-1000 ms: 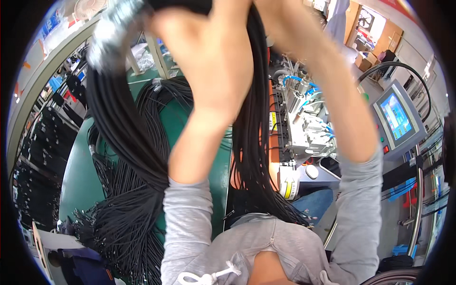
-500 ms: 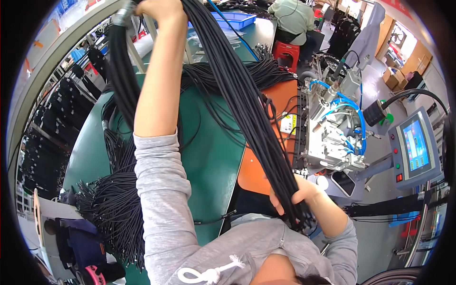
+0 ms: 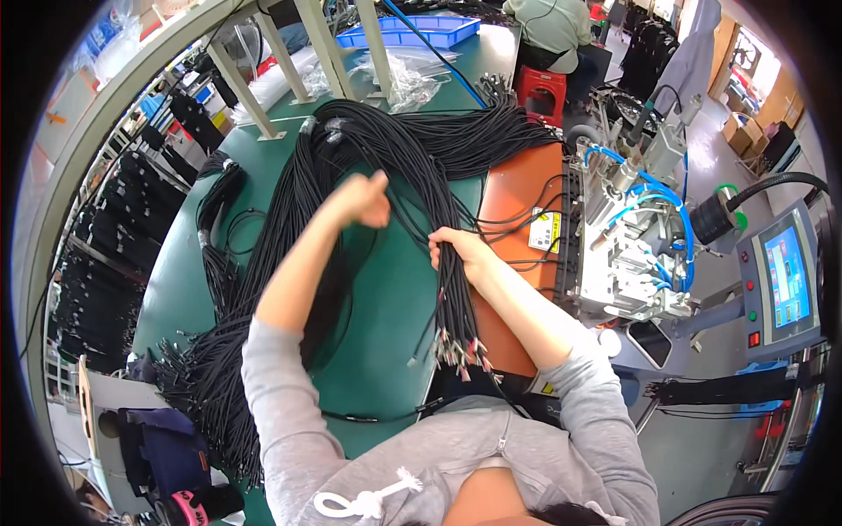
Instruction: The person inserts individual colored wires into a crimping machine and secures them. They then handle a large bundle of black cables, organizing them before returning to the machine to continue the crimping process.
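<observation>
Right hand [image 3: 463,252] clamped round a thick bundle of black rubber-sheathed cables [image 3: 412,167], metal-tipped ends fanned near the green tabletop [image 3: 386,307]'s near edge. Left hand [image 3: 364,197] fisted above the bundle, thumb up, gripping nothing visible. Bundle down and spread; ends look unsorted, orange pad [image 3: 517,188] beside the grey machine [image 3: 627,237] unloaded.

Person wears a light grey hoodie [image 3: 491,456] with a zip down the front and a thick white drawstring [image 3: 364,501] knotted at its end. Sleeves pushed up past the elbows, forearms bare. Left hand [image 3: 364,200] and right hand [image 3: 460,252] bare, ungloved.
</observation>
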{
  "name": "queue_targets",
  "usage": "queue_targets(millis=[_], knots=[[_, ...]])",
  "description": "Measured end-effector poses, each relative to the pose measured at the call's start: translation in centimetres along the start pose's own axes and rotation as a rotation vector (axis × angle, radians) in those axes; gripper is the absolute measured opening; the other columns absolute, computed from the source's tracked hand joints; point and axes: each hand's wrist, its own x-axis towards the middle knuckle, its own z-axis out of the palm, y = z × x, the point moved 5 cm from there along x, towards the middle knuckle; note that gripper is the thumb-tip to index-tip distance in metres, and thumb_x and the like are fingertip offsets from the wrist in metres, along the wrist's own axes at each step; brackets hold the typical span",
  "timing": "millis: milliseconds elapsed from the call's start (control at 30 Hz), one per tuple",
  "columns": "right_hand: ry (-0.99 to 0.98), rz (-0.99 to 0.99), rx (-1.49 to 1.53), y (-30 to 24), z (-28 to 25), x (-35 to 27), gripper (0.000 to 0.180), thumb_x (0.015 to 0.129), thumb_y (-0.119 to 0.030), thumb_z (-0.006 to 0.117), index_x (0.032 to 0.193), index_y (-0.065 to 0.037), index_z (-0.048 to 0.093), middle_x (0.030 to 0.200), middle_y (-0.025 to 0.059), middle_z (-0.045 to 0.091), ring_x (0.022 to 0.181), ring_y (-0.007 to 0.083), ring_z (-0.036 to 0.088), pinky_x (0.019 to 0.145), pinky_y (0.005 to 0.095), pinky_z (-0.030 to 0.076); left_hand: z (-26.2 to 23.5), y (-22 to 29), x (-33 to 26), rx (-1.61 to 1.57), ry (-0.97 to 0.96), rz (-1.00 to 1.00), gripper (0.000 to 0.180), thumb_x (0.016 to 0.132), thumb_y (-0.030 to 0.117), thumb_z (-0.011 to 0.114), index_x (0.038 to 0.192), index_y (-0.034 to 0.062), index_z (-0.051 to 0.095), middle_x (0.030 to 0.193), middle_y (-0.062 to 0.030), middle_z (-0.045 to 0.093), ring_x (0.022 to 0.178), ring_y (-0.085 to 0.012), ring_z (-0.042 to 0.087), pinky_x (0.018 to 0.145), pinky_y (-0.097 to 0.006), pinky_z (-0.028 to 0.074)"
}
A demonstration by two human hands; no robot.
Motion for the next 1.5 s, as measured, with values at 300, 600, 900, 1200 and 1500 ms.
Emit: queue_targets(millis=[300, 600, 900, 1200, 1500], knots=[[-0.179, 0.057, -0.114, 1.9, 2.8, -3.7, 0.029, 0.087, -0.022, 0.064, 0.099, 0.004, 0.059, 0.083, 0.0116, 0.065, 0.071, 0.0209, 0.066, 0.067, 0.0332, 0.057, 12.9, 0.6, -5.6, -1.26, -0.209, -0.129, 0.062, 0.095, 0.055, 0.039, 0.11, -0.0023, 0.056, 0.107, -0.0122, 0.064, 0.094, -0.0246, 0.063, 0.088, -0.039, 0.051], [-0.047, -0.28, -0.41, 0.2, 0.1, -1.9, 0.031, 0.082, -0.016, 0.07, 0.099, 0.009, 0.062, 0.088, 0.0147, 0.068, 0.076, 0.0178, 0.066, 0.067, 0.03, 0.052, 10.0, 0.6, -7.0, -0.911, -0.063, -0.194, 0.027, 0.085, 0.013, 0.069, 0.102, -0.0054, 0.062, 0.097, -0.0151, 0.067, 0.083, -0.0243, 0.068, 0.075, -0.038, 0.058], [-0.038, -0.291, -0.386, -0.3, 0.5, -2.2, 0.027, 0.078, -0.009, 0.072, 0.096, 0.006, 0.059, 0.083, 0.0128, 0.066, 0.069, 0.0166, 0.064, 0.059, 0.0286, 0.051, 10.3, 0.7, -8.4, -0.895, 0.023, -0.185, 0.025, 0.083, 0.017, 0.072, 0.096, -0.0025, 0.064, 0.092, -0.0126, 0.068, 0.08, -0.0222, 0.068, 0.073, -0.036, 0.058], [0.031, -0.296, -0.114, -1.7, -1.1, -2.4, 0.019, 0.084, -0.004, 0.062, 0.097, 0.004, 0.052, 0.081, 0.011, 0.062, 0.072, 0.0165, 0.064, 0.064, 0.024, 0.057, 11.1, -0.1, -8.4, -1.007, 0.03, -0.222, 0.019, 0.086, 0.021, 0.07, 0.085, 0.0035, 0.064, 0.08, -0.006, 0.065, 0.069, -0.0151, 0.063, 0.064, -0.029, 0.053], [-0.305, 0.006, -0.067, -1.0, -1.9, -11.8, 0.028, 0.09, -0.014, 0.057, 0.113, 0.001, 0.054, 0.07, 0.0022, 0.055, 0.049, 0.007, 0.046, 0.043, 0.0204, 0.035, 7.9, 4.5, -9.1, -0.957, -0.327, -0.303, 0.023, 0.095, 0.025, 0.057, 0.093, 0.0026, 0.055, 0.066, 0.0038, 0.048, 0.052, -0.0025, 0.041, 0.045, -0.019, 0.035]])
